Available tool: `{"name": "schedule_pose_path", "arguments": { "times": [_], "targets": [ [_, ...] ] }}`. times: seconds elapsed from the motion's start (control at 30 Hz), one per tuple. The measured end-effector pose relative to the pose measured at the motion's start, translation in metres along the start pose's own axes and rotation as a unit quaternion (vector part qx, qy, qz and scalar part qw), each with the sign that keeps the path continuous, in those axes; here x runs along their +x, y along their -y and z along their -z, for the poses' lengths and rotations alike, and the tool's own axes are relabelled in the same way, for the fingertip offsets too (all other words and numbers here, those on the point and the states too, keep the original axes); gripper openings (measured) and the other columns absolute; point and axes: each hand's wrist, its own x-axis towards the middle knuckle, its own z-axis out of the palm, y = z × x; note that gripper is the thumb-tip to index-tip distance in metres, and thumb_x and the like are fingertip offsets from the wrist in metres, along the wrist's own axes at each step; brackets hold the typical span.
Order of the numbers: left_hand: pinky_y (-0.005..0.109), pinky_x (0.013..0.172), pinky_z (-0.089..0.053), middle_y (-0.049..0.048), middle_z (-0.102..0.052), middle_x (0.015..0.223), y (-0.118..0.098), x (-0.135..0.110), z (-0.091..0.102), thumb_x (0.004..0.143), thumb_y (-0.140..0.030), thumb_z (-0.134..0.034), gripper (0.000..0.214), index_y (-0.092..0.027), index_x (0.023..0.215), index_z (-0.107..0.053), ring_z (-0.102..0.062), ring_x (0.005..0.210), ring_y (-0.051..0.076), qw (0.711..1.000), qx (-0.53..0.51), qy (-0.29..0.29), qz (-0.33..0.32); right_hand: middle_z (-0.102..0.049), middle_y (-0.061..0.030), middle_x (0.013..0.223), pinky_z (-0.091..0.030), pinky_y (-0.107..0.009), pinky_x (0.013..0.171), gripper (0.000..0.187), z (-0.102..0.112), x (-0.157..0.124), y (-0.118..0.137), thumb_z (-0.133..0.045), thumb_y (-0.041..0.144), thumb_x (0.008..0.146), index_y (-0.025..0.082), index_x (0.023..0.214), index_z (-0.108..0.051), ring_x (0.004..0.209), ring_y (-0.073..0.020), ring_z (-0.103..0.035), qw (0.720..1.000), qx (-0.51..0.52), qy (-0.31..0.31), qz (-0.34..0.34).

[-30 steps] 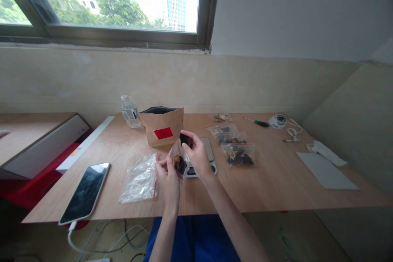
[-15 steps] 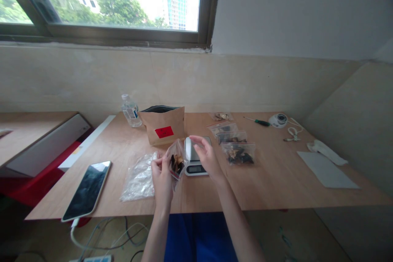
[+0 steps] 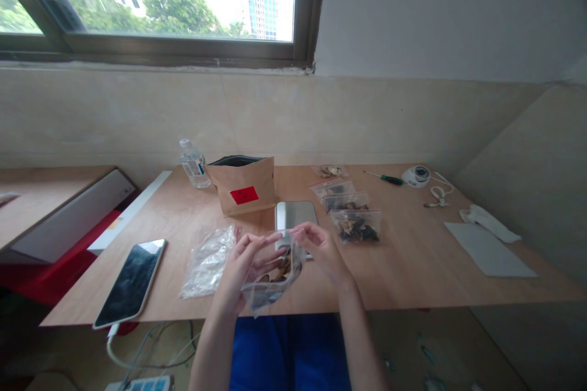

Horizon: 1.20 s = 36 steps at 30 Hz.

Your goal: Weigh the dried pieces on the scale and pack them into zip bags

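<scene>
A small clear zip bag (image 3: 270,290) with brown and dark dried pieces (image 3: 285,264) in it is held up over the table's front edge, tilted. My left hand (image 3: 243,266) grips its left side, fingers stretching along the bag. At the top right, my right hand (image 3: 321,250) pinches the bag's edge. Behind the hands lies a kitchen scale (image 3: 296,214) with a silver plate; its display is hidden by the bag and my right hand. To the left is a pile of clear plastic bags (image 3: 206,263).
An open brown paper pouch (image 3: 247,192) with a red label stands behind. Several filled zip bags (image 3: 355,227) lie right of the scale. Also there: a water bottle (image 3: 195,165), phone (image 3: 131,281) on a cable, screwdriver (image 3: 389,179), dome camera (image 3: 416,176), white sheet (image 3: 488,249).
The filled bag has come down and right, towards me, and is turned over on its side. My right hand has moved down from above the scale and now pinches the bag's edge.
</scene>
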Motion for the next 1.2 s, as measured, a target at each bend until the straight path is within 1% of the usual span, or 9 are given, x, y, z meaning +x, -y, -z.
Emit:
{"name": "schedule_pose_path", "arguments": {
  "times": [0.07, 0.17, 0.3, 0.4, 0.53, 0.67, 0.77, 0.87, 1.2],
  "targets": [
    [0.044, 0.073, -0.055, 0.0138, -0.072, 0.094, 0.001, 0.001, -0.001, 0.064, -0.046, -0.071, 0.033, -0.017, 0.07, -0.058, -0.069, 0.082, 0.03, 1.0, 0.009, 0.015, -0.003, -0.058, 0.0023, 0.064, -0.043, -0.022, 0.061, 0.026, -0.002, -0.002, -0.002, -0.06, 0.045, 0.081, 0.019, 0.082, -0.063, 0.06, -0.0114, -0.053, 0.995, 0.039, -0.09, 0.018],
    [0.042, 0.075, -0.054, 0.0169, -0.071, 0.093, 0.002, 0.0, -0.001, 0.069, -0.062, -0.06, 0.052, -0.013, 0.085, -0.067, -0.067, 0.089, 0.031, 0.998, 0.031, 0.045, -0.017, -0.047, 0.006, 0.055, -0.038, -0.021, 0.054, 0.026, -0.002, -0.005, -0.008, -0.06, 0.045, 0.082, 0.02, 0.08, -0.058, 0.051, -0.0097, -0.045, 0.965, 0.086, -0.24, 0.053],
    [0.038, 0.077, -0.053, 0.0157, -0.069, 0.105, 0.013, 0.0, 0.0, 0.069, -0.056, -0.065, 0.053, -0.016, 0.104, -0.066, -0.064, 0.098, 0.03, 0.99, 0.092, 0.076, -0.081, -0.044, 0.007, 0.054, -0.036, -0.021, 0.051, 0.027, 0.003, -0.01, -0.015, -0.06, 0.046, 0.081, 0.02, 0.079, -0.054, 0.049, -0.0094, -0.041, 0.938, 0.107, -0.326, 0.054],
    [0.035, 0.075, -0.053, 0.0127, -0.07, 0.1, 0.024, 0.005, 0.0, 0.07, -0.043, -0.07, 0.041, -0.016, 0.101, -0.068, -0.065, 0.094, 0.027, 0.974, 0.159, 0.047, -0.156, -0.045, 0.0063, 0.055, -0.036, -0.02, 0.052, 0.027, 0.005, -0.016, -0.018, -0.06, 0.046, 0.081, 0.02, 0.081, -0.056, 0.051, -0.0095, -0.042, 0.937, 0.094, -0.331, 0.052],
    [0.027, 0.065, -0.052, 0.0084, -0.071, 0.082, 0.032, 0.012, 0.0, 0.076, -0.046, -0.063, 0.032, -0.016, 0.086, -0.071, -0.065, 0.078, 0.021, 0.958, 0.186, -0.027, -0.218, -0.051, 0.0039, 0.061, -0.04, -0.021, 0.055, 0.027, 0.007, -0.023, -0.016, -0.061, 0.046, 0.081, 0.019, 0.087, -0.061, 0.055, -0.0097, -0.047, 0.958, 0.045, -0.279, 0.038],
    [0.023, 0.054, -0.048, 0.0036, -0.064, 0.064, 0.033, 0.009, -0.003, 0.076, -0.047, -0.063, 0.031, -0.018, 0.083, -0.071, -0.06, 0.065, 0.017, 0.948, 0.203, -0.052, -0.238, -0.052, 0.004, 0.06, -0.041, -0.021, 0.054, 0.027, 0.008, -0.028, -0.01, -0.063, 0.044, 0.079, 0.019, 0.088, -0.062, 0.055, -0.0102, -0.049, 0.976, 0.008, -0.218, 0.025],
    [0.019, 0.043, -0.039, 0.0005, -0.057, 0.06, 0.036, 0.004, -0.006, 0.077, -0.049, -0.061, 0.032, -0.018, 0.082, -0.068, -0.051, 0.052, 0.012, 0.952, 0.168, -0.082, -0.242, -0.049, 0.005, 0.054, -0.039, -0.02, 0.05, 0.028, 0.008, -0.031, -0.007, -0.062, 0.046, 0.08, 0.018, 0.082, -0.062, 0.048, -0.0092, -0.045, 0.963, 0.007, -0.269, 0.03],
    [0.017, 0.037, -0.029, -0.0045, -0.044, 0.052, 0.041, 0.003, -0.007, 0.079, -0.051, -0.059, 0.033, -0.018, 0.079, -0.063, -0.036, 0.042, 0.007, 0.964, 0.117, -0.089, -0.224, -0.059, 0.0007, 0.064, -0.039, -0.02, 0.048, 0.03, 0.008, -0.034, -0.006, -0.062, 0.048, 0.079, 0.017, 0.08, -0.062, 0.048, -0.0085, -0.047, 0.94, 0.013, -0.338, 0.037],
    [0.015, 0.036, -0.024, -0.0077, -0.038, 0.052, 0.044, 0.01, 0.002, 0.077, -0.049, -0.062, 0.031, -0.018, 0.077, -0.056, -0.031, 0.041, 0.005, 0.963, 0.099, -0.109, -0.228, -0.062, 0.0, 0.059, -0.047, -0.024, 0.06, 0.033, 0.009, -0.037, -0.005, -0.053, 0.047, 0.086, 0.018, 0.072, -0.06, 0.056, -0.0132, -0.058, 0.947, -0.046, -0.311, 0.07]
  ]
}}
